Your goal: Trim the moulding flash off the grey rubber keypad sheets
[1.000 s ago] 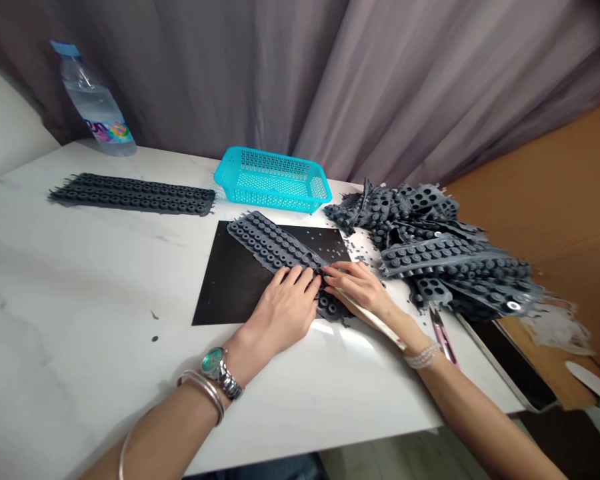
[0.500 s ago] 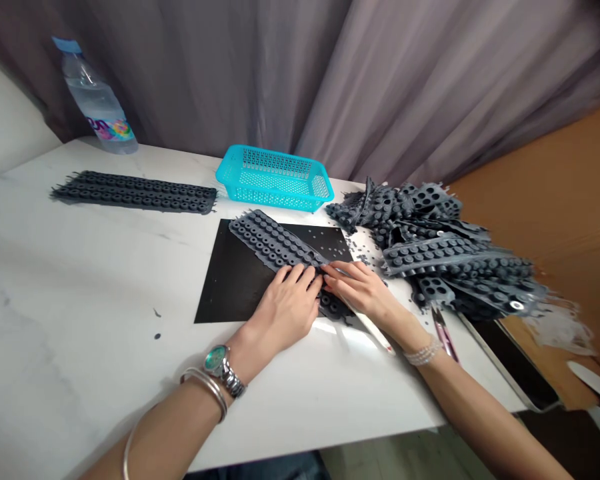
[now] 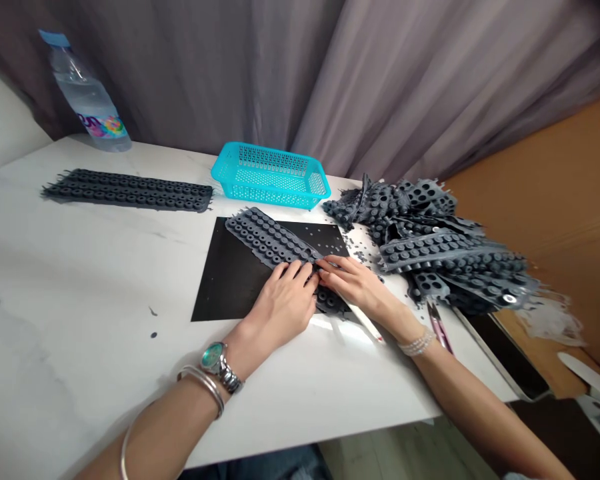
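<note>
A grey rubber strip (image 3: pixel 265 239) studded with ring-shaped parts lies slantwise on a black mat (image 3: pixel 230 280) on the white table (image 3: pixel 70 300). My left hand (image 3: pixel 283 303) lies on the strip's near end, fingers together and pressing down. My right hand (image 3: pixel 353 283) touches the strip just to the right, its fingers pinched on a thin white stick (image 3: pixel 365 323) whose far end points toward the table's front edge. The fingertips of both hands meet over the strip.
A turquoise basket (image 3: pixel 273 177) stands behind the mat. A big heap of grey rubber strips (image 3: pixel 440 250) fills the right side. Another flat strip (image 3: pixel 127 190) lies at the left, a water bottle (image 3: pixel 83 97) behind it. Small snips (image 3: pixel 437 327) lie by my right wrist.
Both hands stay on the strip's near end with only slight finger shifts. The view has drifted a little, so everything sits slightly further left and higher.
</note>
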Demonstrator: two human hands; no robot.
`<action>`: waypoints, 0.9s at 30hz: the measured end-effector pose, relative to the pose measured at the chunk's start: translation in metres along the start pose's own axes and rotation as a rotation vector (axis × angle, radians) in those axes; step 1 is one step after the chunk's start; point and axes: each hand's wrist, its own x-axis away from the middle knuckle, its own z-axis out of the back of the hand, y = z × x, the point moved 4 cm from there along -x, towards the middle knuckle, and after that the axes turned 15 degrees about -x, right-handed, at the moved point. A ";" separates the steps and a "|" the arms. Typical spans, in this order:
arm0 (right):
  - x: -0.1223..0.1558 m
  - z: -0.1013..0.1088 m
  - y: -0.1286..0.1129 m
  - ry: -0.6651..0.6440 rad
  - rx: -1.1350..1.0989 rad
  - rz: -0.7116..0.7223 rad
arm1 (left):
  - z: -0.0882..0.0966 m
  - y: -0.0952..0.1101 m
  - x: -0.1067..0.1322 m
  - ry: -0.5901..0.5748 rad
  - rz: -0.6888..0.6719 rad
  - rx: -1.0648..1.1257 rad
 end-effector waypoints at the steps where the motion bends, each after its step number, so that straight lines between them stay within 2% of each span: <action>1: 0.001 0.000 0.000 0.019 -0.012 0.002 | 0.000 0.000 0.000 0.002 0.000 -0.003; 6: 0.008 -0.004 0.002 0.120 -0.028 0.000 | 0.000 0.000 0.001 0.002 -0.008 -0.023; 8: 0.009 -0.001 0.005 0.226 -0.066 -0.025 | -0.001 -0.001 0.001 0.001 -0.001 -0.026; 11: 0.013 0.009 0.012 0.452 -0.208 -0.174 | -0.002 -0.001 0.001 0.000 -0.002 -0.024; 13: 0.015 0.015 0.016 0.512 -0.308 -0.283 | -0.002 -0.001 0.002 0.002 -0.010 -0.025; 16: 0.015 0.017 0.015 0.471 -0.347 -0.286 | 0.000 -0.001 0.002 0.006 -0.022 -0.032; 21: 0.013 0.008 0.001 0.304 -0.145 0.005 | 0.007 -0.002 0.001 -0.006 -0.055 -0.024; 27: 0.014 0.000 -0.009 0.151 -0.005 0.127 | 0.010 -0.003 0.002 -0.019 -0.050 0.005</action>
